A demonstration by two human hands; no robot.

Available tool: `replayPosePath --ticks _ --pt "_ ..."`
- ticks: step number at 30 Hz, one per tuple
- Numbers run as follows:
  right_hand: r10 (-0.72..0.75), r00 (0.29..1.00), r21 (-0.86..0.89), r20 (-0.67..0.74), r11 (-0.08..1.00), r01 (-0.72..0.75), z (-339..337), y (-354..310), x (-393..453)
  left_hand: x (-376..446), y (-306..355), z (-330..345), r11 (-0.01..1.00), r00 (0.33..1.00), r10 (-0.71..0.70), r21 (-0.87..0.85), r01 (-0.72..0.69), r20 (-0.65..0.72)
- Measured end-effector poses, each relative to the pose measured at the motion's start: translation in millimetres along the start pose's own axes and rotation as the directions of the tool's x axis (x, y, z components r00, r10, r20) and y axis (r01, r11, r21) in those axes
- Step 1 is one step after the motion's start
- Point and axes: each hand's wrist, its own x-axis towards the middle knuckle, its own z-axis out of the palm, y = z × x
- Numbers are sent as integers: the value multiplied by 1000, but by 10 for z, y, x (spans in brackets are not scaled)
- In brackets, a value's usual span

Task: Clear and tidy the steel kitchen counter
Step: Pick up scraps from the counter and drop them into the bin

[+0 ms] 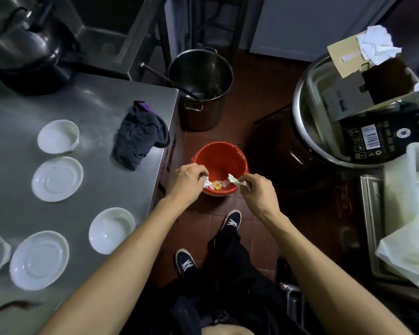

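Both my hands hover over a red bucket [220, 160] standing on the floor beside the steel counter [94, 102]. My left hand [187, 182] pinches a crumpled white paper scrap [206, 183] at the bucket's left rim. My right hand [257, 189] pinches a second pale crumpled scrap [235, 180] at the right rim. Yellow and orange food bits [217, 184] lie inside the bucket. On the counter sit several white saucers and bowls [57, 178] and a dark crumpled cloth [139, 136].
A tall steel stockpot [201, 93] with a ladle stands on the red tiled floor behind the bucket. To the right is a large steel pot [307, 112] holding cardboard boxes, and white plastic bags [411, 213] on a tray. My feet are below the bucket.
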Motion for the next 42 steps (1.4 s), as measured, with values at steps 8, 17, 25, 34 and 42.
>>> replayPosePath --ticks 8,17,25,34,42 --pt "34 995 74 93 996 -41 -91 534 979 848 238 220 990 992 -117 82 113 45" --pt "123 958 58 258 988 -143 232 1106 1572 1600 168 704 977 968 -202 106 187 150" --pt "307 907 114 287 930 -350 990 1600 1947 2106 -375 1488 946 911 -320 30 324 260" --pt "357 833 40 423 911 -411 2028 2149 2335 2531 -930 2494 953 890 -293 36 300 350" --pt "395 804 26 445 891 -453 2793 2556 2583 2830 -1439 3226 952 879 -304 73 299 367"
